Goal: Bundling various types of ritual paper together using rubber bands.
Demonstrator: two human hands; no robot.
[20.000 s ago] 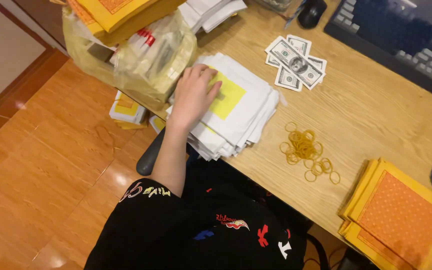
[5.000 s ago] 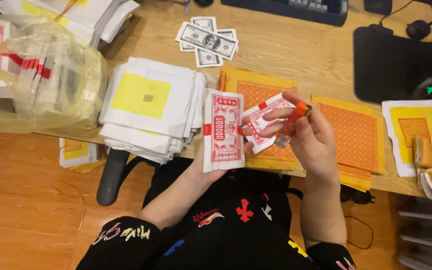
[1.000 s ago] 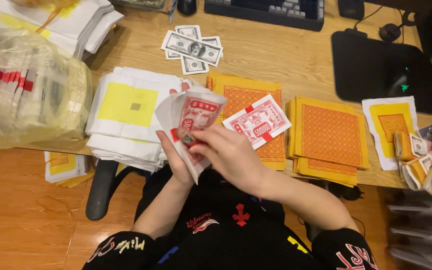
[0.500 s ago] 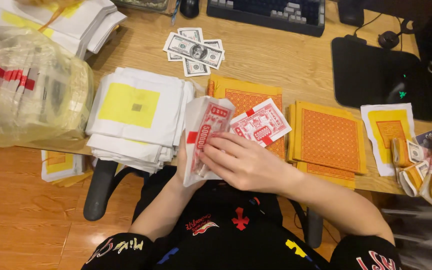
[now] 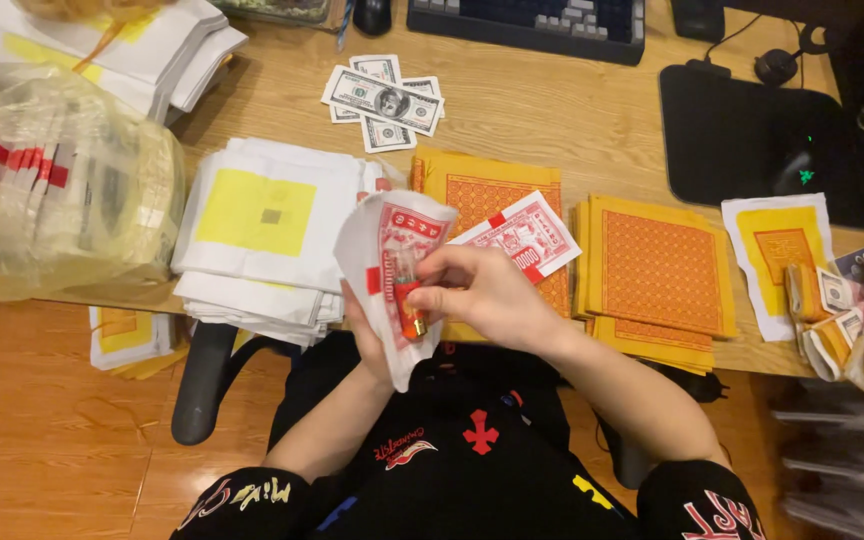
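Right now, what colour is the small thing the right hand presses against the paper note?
Orange-red small cylinder, seen in the head view, pinched by the right hand.

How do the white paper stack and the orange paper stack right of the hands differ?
The white paper stack is taller and loosely fanned, each sheet white with a plain yellow square. The orange paper stack is thinner and neater, its sheets yellow with a dense orange printed grid. Both lie flat at the desk edge, untouched by the hands.
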